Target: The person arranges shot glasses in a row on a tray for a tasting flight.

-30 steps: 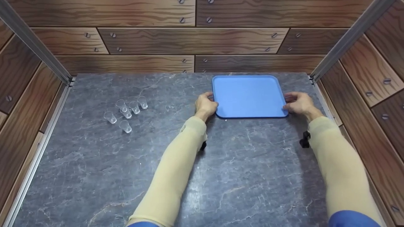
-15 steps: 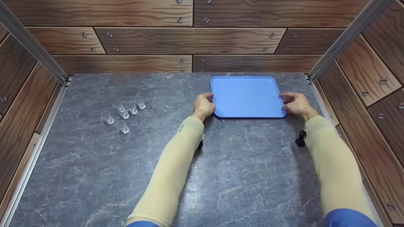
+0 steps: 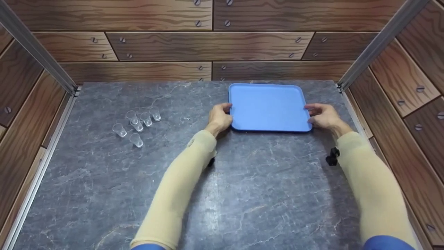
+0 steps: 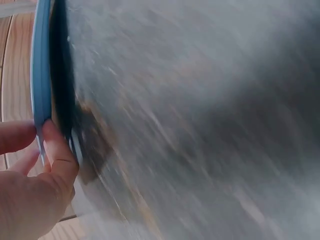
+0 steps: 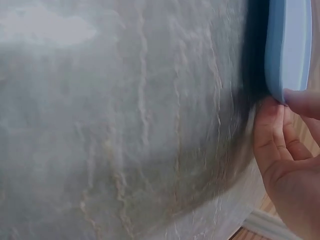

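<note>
Head view: pinching a plain blue tray (image 3: pixel 269 109) by its two short sides, left hand (image 3: pixel 219 118) at the left edge and right hand (image 3: pixel 325 116) at the right, with fingers and thumbs curled about the rim nearer the front corners. Located toward the back right of the grey marbled worktop (image 3: pixel 249 194), well apart from six small clear cups (image 3: pixel 136 140) grouped at the left, two overlapping in view. In both wrist views, pressed against opposite faces of the rim, with dark shadow along the underside; cannot tell whether fully clear of the worktop. Covered to the wrists in cream sleeves (image 3: pixel 170 194), with a small mark (image 3: pixel 191 142) near the left cuff, too small to read. Enclosed by wood-patterned walls (image 3: pixel 208 47) with printed screw heads.
</note>
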The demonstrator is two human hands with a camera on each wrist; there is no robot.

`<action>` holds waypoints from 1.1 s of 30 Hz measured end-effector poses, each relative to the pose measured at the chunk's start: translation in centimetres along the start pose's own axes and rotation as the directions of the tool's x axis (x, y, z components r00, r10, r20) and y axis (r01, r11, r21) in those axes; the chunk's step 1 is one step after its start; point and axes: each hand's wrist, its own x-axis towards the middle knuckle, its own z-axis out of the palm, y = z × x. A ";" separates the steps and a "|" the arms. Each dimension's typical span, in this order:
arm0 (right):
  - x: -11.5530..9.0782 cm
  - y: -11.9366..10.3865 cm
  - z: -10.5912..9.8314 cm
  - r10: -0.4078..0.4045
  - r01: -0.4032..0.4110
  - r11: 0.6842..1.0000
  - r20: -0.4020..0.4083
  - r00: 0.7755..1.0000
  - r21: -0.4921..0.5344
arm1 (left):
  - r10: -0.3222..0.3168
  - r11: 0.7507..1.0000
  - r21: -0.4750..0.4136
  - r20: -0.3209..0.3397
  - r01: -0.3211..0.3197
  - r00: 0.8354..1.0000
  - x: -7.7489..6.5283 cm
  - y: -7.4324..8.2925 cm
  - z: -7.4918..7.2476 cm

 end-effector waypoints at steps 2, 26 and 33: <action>-0.4 -0.1 0.4 -0.009 0.009 1.000 0.005 1.000 0.016 | 0.006 1.000 -0.022 0.002 -0.006 1.000 -0.3 -0.5 -0.6; -7.1 -3.0 10.7 -0.253 0.210 0.907 0.075 0.964 0.364 | 0.003 0.941 -0.336 0.100 0.031 0.995 -15.6 -5.8 -12.9; -8.4 -4.2 13.7 -0.292 0.250 0.916 0.092 0.952 0.315 | 0.011 0.951 -0.309 0.049 0.005 0.999 -18.0 -8.8 -14.4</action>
